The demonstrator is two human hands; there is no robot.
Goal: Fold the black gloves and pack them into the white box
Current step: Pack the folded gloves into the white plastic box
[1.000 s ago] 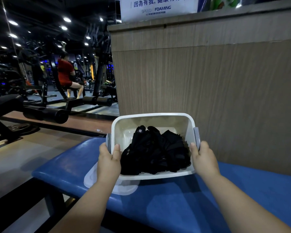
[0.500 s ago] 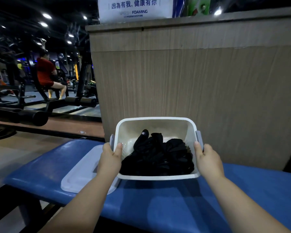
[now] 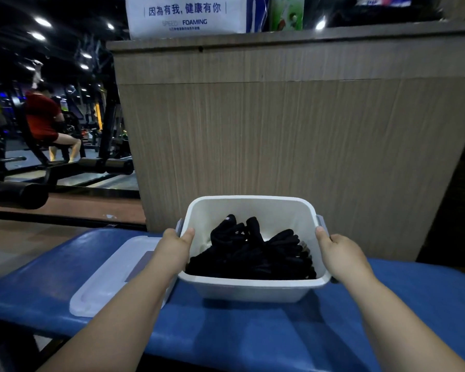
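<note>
Black gloves (image 3: pixel 253 256) lie in the white box (image 3: pixel 253 289), its sides gripped by fingers of left hand (image 3: pixel 175 247) and right hand (image 3: pixel 342 255)

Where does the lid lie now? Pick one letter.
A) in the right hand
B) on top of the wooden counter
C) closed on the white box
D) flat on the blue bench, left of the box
D: the lid lies flat on the blue bench, to the left of the open white box.
</note>
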